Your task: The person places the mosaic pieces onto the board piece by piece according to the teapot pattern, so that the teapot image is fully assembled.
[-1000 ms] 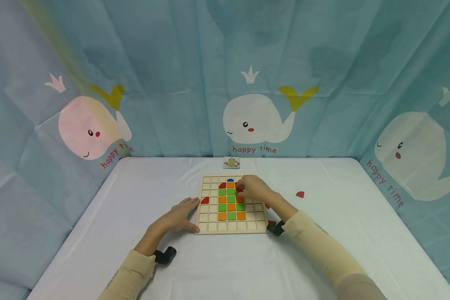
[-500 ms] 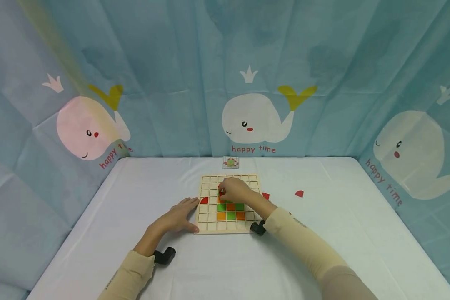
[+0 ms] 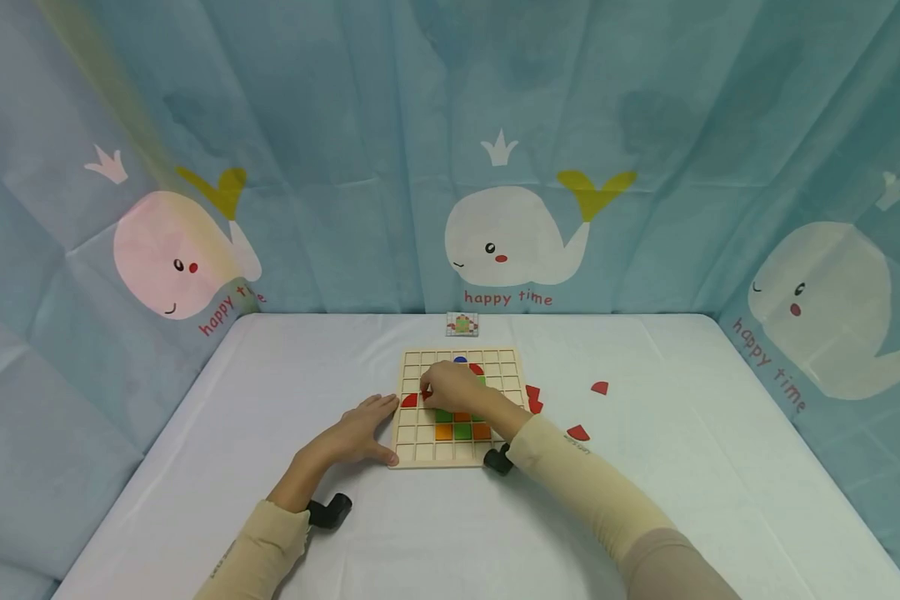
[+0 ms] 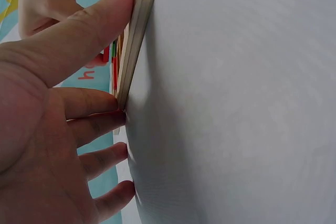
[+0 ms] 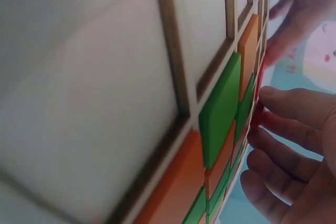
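Observation:
A wooden grid board point(image 3: 407, 452) lies on the white table. My left hand point(image 3: 356, 432) rests at its left side, fingers spread and nearly straight; the left wrist view shows the thumb point(image 4: 100, 22) on the board's edge. Over the board's left half, my right hand point(image 3: 456, 386) pinches a red tile point(image 5: 257, 114) between thumb and fingers. Just left of it sits a red quarter-circle tile point(image 3: 409, 401). Orange tiles point(image 3: 444, 432) and green tiles point(image 3: 462, 432) fill the middle columns, partly hidden by the right hand. A blue half-round tile point(image 3: 461, 360) lies near the top.
Several loose red tiles lie right of the board: some against its right edge point(image 3: 533, 393), one quarter-circle tile point(image 3: 600, 387) farther out, another point(image 3: 578, 433) near the right sleeve. A small picture card point(image 3: 462, 325) lies behind the board. A whale-print curtain point(image 3: 390, 167) surrounds the table.
My right hand has moved left across the board with the red tile, from the right of the coloured columns to their left side. The left hand stays in place.

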`<state>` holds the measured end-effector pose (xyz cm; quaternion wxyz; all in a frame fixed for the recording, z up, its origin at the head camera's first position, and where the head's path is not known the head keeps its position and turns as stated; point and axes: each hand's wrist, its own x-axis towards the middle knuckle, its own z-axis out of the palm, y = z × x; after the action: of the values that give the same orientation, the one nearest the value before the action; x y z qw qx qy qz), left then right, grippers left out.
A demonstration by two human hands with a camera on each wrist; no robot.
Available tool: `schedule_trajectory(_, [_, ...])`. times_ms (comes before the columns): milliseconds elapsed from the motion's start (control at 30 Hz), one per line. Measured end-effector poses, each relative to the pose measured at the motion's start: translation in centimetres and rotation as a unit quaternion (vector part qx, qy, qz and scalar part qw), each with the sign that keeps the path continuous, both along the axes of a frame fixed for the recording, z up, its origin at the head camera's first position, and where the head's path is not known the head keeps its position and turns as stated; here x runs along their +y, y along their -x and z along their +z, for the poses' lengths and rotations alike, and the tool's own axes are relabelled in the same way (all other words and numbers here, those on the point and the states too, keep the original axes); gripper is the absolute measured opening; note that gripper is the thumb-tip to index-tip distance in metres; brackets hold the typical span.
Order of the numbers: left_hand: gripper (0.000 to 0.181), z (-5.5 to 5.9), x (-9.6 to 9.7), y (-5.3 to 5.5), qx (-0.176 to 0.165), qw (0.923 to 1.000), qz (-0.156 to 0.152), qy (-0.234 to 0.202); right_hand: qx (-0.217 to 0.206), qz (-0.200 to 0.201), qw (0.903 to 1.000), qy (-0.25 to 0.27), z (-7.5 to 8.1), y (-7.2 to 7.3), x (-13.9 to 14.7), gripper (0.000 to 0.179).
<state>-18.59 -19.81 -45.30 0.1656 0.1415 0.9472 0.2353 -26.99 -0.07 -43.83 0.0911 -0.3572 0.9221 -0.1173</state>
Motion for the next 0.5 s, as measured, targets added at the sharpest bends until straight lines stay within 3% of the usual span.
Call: schedule_trajectory(500, [0.1, 0.18, 0.06, -0.04, -0.003, 1.0, 0.001, 0.005, -0.005, -0.007, 1.0, -0.004, 0.08, -0.39, -0.89, 0.012])
